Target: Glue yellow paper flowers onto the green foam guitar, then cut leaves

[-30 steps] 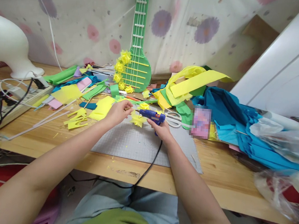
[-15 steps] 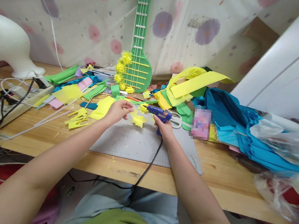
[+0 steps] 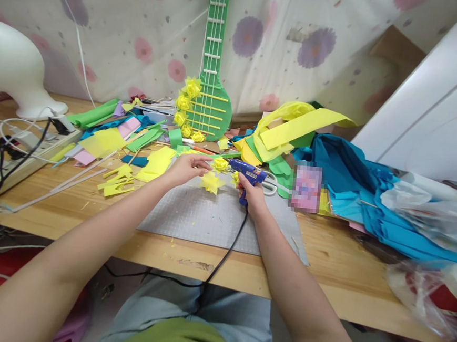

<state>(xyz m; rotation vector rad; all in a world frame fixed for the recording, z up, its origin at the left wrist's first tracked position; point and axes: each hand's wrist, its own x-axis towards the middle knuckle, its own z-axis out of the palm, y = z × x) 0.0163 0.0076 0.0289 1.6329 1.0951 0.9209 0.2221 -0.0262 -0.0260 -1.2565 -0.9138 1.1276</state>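
The glue gun (image 3: 247, 170) was gripped in the right hand (image 3: 252, 196), its handle being enclosed by the fingers; its nozzle was directed leftward over the mat (image 3: 204, 224), near the rear flower (image 3: 220, 164); its cord (image 3: 230, 248) was routed over the front edge of the worktop (image 3: 343, 269). The left hand (image 3: 186, 169) was held just beside the rear flower, its fingers loosely curved and parted, with nothing seen in their hold; the front flower (image 3: 211, 183) was positioned on the mat between both hands; the guitar (image 3: 217, 112) was stood upright behind them.
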